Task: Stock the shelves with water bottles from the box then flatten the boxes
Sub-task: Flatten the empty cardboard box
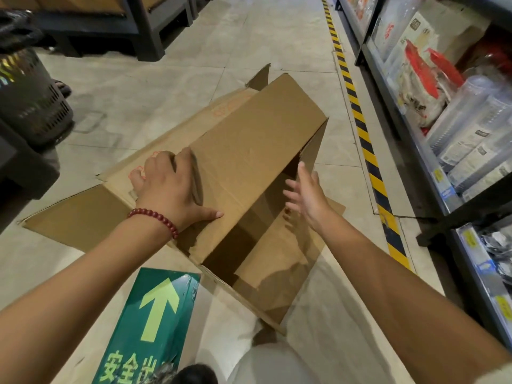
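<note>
Gripping cardboard box (257,139) top, left hand (171,189), right hand (307,192) open beside

I can't see my left hand's (169,187) fingertips behind the box (249,151), and my right hand (304,195) beside it blurs
</note>
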The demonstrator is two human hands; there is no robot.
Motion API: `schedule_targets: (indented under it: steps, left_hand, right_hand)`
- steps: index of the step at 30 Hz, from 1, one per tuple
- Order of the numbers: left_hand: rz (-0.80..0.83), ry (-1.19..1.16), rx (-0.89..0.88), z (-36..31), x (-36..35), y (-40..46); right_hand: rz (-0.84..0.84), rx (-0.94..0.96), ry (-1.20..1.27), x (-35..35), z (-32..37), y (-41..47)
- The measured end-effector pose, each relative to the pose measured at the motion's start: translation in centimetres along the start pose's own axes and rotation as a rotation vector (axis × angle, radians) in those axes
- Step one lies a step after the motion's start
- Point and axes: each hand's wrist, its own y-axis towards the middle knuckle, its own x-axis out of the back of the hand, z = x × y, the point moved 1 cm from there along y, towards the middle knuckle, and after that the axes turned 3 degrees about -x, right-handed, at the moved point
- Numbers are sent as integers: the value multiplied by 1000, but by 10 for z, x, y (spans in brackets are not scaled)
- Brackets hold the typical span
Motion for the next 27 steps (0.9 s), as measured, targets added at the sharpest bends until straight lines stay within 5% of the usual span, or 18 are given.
schedule_targets:
  steps: [7,14,20,27]
  left_hand:
    - [-114,67,-92,1,3,-21]
    - [-131,85,-117,0,11,-24]
    - [-140,74,-132,-9,25,-32]
    - [-272,-245,-329,-13,63,-41]
  right_hand:
    - [21,-4,290,2,5,26]
    - [-194,151,-48,8,-4,18]
    - [-379,238,-15,53,5,25]
    - [-375,155,-133,107,10,20]
